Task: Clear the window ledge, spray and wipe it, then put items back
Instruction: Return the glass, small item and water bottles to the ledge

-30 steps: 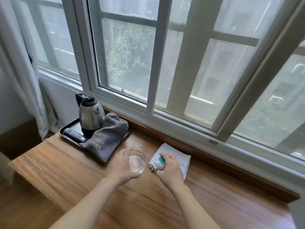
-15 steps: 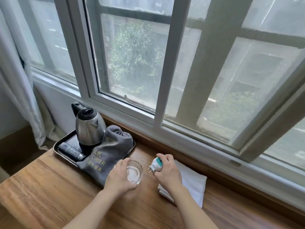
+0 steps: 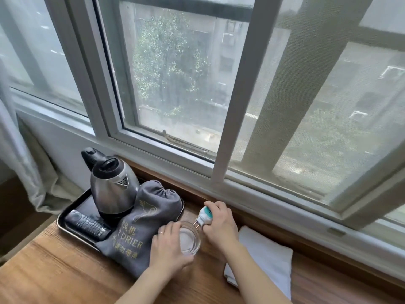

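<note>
On the ledge (image 3: 65,270) beside the tray (image 3: 65,218), put-back step: left hand (image 3: 168,246) grips glass (image 3: 189,239), right hand (image 3: 219,222) pinches plug-in device (image 3: 205,215); next, set both down.

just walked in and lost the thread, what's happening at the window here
A person is putting things down on the wooden ledge by the window. The left hand grips a clear drinking glass standing on the wood, and the right hand holds a small white and teal plug-in device just above it, prongs toward the glass. A folded white cloth lies to the right. A black tray holds a steel kettle, a dark remote and a grey drawstring bag.
</note>
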`<action>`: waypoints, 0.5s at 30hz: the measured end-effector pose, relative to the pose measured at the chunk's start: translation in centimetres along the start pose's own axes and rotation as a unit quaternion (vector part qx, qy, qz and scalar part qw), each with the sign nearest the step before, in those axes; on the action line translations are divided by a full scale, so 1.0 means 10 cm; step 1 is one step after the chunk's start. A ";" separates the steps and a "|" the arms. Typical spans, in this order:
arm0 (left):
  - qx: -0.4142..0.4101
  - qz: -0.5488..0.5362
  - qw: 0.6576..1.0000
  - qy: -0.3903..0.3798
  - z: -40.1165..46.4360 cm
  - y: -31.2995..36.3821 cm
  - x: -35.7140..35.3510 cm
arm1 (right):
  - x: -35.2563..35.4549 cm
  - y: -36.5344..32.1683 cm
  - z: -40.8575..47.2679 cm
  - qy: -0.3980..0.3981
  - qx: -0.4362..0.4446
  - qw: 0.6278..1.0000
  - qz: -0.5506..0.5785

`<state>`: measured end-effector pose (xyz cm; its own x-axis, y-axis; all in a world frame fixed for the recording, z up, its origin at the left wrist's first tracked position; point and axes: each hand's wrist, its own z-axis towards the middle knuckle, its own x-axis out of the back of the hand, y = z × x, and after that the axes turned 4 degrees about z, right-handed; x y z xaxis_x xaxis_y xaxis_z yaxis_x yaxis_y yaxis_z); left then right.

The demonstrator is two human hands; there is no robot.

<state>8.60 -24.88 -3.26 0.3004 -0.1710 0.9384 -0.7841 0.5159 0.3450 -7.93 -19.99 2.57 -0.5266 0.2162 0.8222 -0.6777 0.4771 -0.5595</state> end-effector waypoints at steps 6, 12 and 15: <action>0.007 0.010 1.000 -0.020 0.10 0.01 -0.10 | -0.14 -0.13 0.25 0.011 0.023 0.999 -0.030; 0.010 0.018 1.000 -0.010 0.15 0.01 -0.17 | -0.21 -0.13 0.38 -0.006 0.038 0.998 -0.043; 0.016 0.017 1.000 0.000 0.17 0.06 -0.18 | -0.24 -0.10 0.42 -0.012 0.042 0.998 -0.050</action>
<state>6.71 -25.72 -4.71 0.2740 -0.1535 0.9494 -0.8109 0.4939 0.3139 -8.16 -24.57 0.67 -0.4649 0.1499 0.8726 -0.7680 0.4220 -0.4816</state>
